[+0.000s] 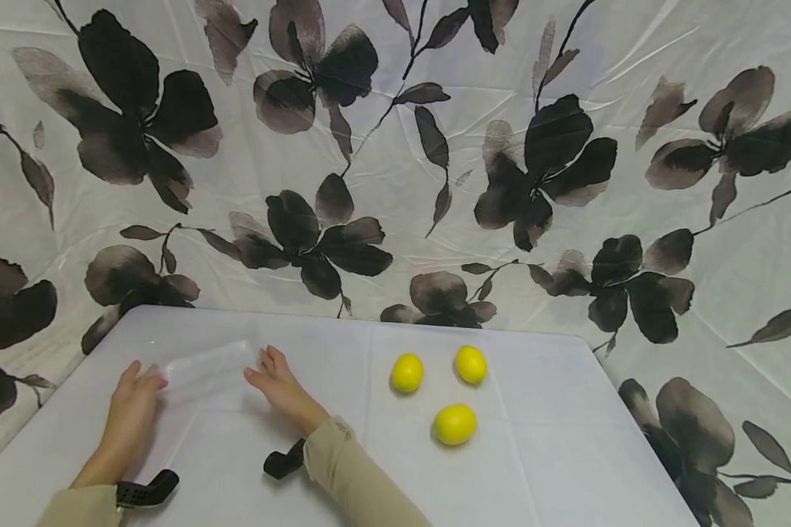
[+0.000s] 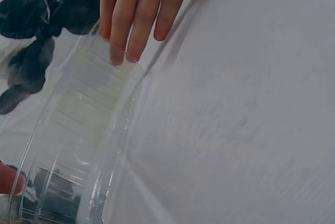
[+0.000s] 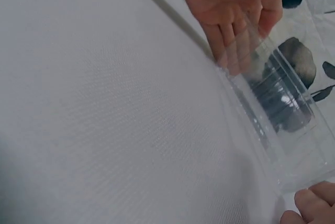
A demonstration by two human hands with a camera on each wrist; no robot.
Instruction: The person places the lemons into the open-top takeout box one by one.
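Note:
A clear plastic container (image 1: 207, 366) with ribbed walls (image 2: 78, 124) spans the gap between both hands over the left part of the table. At its left end is my left hand (image 1: 130, 410), whose fingers (image 2: 125, 20) are straight, tips against the plastic and thumb held away from it. My right hand (image 1: 286, 391) grips the opposite end, its fingers (image 3: 235, 46) showing through the clear wall and its thumb near the rim. Whether the container touches the table cannot be told. Three yellow lemons (image 1: 455, 424) lie right of the right hand, apart from it.
A white cloth covers the table (image 1: 534, 454). Behind it and along its sides hangs a white fabric with dark flowers (image 1: 435, 183). Black wrist devices (image 1: 148, 490) sit at both sleeves. The table's back edge runs just beyond the container.

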